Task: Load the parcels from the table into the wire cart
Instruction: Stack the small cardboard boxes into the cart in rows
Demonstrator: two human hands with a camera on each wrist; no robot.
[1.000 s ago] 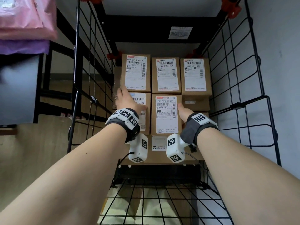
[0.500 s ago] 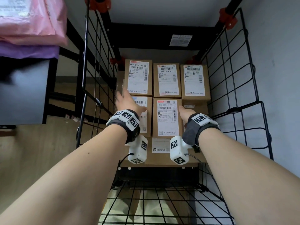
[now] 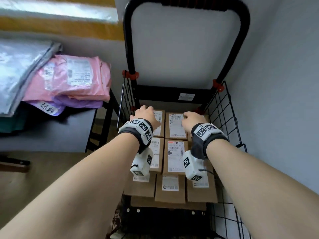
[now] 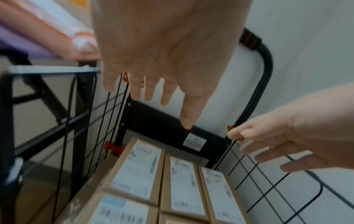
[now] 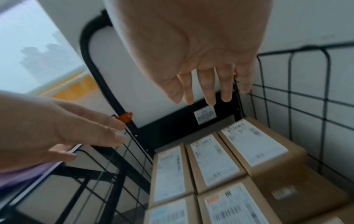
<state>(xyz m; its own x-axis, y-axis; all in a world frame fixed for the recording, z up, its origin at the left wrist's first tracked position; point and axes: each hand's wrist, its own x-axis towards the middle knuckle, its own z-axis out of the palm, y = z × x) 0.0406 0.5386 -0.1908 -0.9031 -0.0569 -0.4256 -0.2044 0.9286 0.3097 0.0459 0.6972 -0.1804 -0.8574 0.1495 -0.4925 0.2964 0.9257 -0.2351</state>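
The black wire cart [image 3: 222,107] holds several brown cardboard parcels [image 3: 176,125] with white labels, packed in rows. My left hand [image 3: 145,114] hovers over the back-left parcel, fingers straight and apart, holding nothing. My right hand [image 3: 193,119] hovers over the back-right parcels, also with relaxed, empty fingers. In the left wrist view my left hand [image 4: 164,94] hangs above the parcels [image 4: 138,169] without touching them. In the right wrist view my right hand [image 5: 201,91] is likewise above the parcels [image 5: 214,160]. Pink mailers [image 3: 72,83] and a purple mailer [image 3: 79,103] lie on the table [image 3: 51,133] at left.
A stack of grey mailers [image 3: 20,66] lies at the table's far left. The cart's black handle [image 3: 186,7] arches up at the back against a white wall. Another wall runs close along the cart's right side. A gap separates the table and the cart.
Both hands have lifted off the middle-row parcels and moved up and toward the cart's back. The view has tilted up, bringing the table's mailers and the cart handle into sight.
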